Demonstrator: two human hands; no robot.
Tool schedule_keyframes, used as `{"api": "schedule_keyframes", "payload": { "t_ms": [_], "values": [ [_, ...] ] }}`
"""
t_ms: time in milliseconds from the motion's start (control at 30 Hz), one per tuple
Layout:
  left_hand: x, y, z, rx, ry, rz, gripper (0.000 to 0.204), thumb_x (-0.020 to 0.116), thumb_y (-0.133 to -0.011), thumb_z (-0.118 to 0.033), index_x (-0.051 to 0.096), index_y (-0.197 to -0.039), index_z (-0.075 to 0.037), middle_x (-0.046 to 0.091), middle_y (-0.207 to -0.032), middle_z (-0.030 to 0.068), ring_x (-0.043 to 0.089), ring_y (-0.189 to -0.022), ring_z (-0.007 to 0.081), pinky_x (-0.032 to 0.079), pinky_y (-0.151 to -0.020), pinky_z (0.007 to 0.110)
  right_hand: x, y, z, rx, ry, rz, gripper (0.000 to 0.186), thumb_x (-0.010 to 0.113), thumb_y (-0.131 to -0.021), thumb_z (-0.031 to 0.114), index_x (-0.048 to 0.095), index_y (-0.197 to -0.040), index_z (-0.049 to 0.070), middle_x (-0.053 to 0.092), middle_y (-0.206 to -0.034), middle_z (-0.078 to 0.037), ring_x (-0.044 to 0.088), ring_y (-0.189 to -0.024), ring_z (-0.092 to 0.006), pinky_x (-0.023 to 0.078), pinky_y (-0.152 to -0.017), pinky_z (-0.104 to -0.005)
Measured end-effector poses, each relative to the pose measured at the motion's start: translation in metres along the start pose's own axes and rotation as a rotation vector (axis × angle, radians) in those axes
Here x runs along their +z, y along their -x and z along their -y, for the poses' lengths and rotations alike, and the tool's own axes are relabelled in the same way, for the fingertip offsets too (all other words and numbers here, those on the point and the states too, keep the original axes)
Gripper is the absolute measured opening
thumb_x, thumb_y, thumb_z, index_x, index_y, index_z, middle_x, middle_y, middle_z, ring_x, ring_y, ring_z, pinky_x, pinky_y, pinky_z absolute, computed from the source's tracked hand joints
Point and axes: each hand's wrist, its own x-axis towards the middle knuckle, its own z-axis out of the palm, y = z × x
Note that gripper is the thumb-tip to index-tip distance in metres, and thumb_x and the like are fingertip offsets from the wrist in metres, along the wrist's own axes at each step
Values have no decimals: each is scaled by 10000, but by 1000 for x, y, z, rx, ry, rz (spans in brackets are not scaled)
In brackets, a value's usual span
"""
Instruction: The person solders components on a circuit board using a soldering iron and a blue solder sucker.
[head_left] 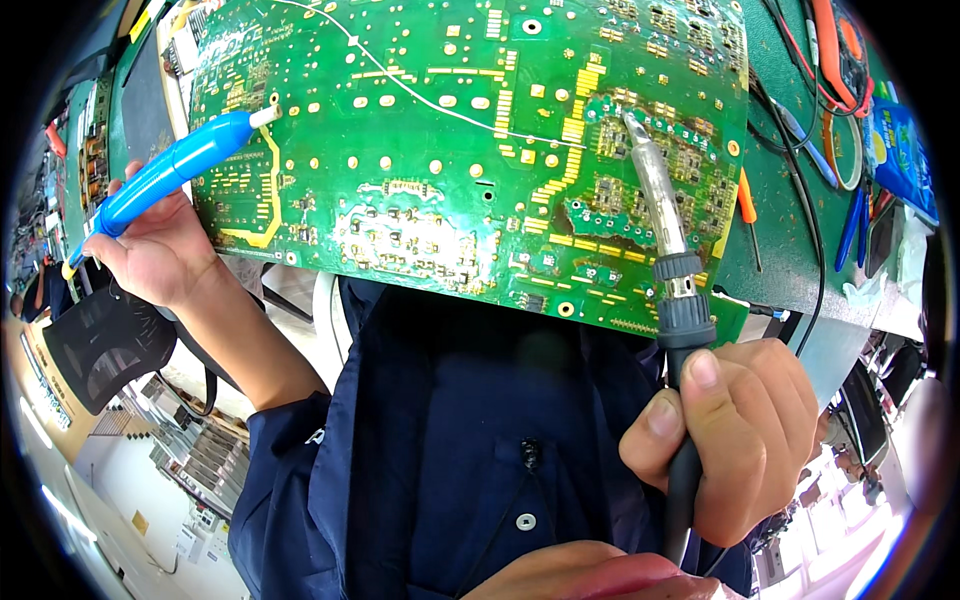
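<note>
A large green circuit board (400,130) with gold pads lies across the bench, a thin white wire (410,88) over it. My left hand (160,245), at the board's left edge, is closed around a blue solder sucker (175,160), its white nozzle raised to the right over the board. My right hand (730,440) grips the black handle of a soldering iron (672,280). The iron's tip (630,118) is at a group of pads on the board's upper right; whether it touches them I cannot tell.
Right of the board on the green bench (770,230) are black cables, an orange-handled screwdriver (745,200), an orange meter (840,50), a tape roll (840,150), pens and a blue packet (895,165). Boards (95,140) stand at the far left, above a black chair (105,345).
</note>
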Motion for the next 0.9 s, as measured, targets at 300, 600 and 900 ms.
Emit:
{"api": "schedule_keyframes", "payload": {
  "t_ms": [300, 600, 900],
  "values": [
    [-8, -3, -3, -39, 57, 71, 755, 339, -996, -646, 605, -1145, 44, 631, -1155, 230, 589, -1147, 394, 462, -1007, 566, 1, 4, 7, 72, 6, 32, 259, 590, -808, -5, 548, -1044, -104, 502, -580, -91, 490, -436, -202, 372, -395, -330],
    [-9, -2, -6, -68, 57, 117, 781, 364, -972, -676, 592, -1173, 43, 605, -1194, 275, 585, -1153, 390, 456, -1018, 551, -2, 9, 11, 193, -8, 62, 318, 566, -839, -6, 503, -1143, -72, 516, -602, -82, 496, -467, -196, 391, -421, -341],
    [-7, -2, -7, -33, -53, 29, 776, 394, -956, -686, 616, -1170, 26, 603, -1197, 261, 570, -1167, 376, 446, -1028, 545, -5, 4, 8, 197, -62, 108, 308, 556, -865, 9, 494, -1159, -60, 536, -607, -93, 509, -474, -205, 411, -436, -357]
  ]
}}
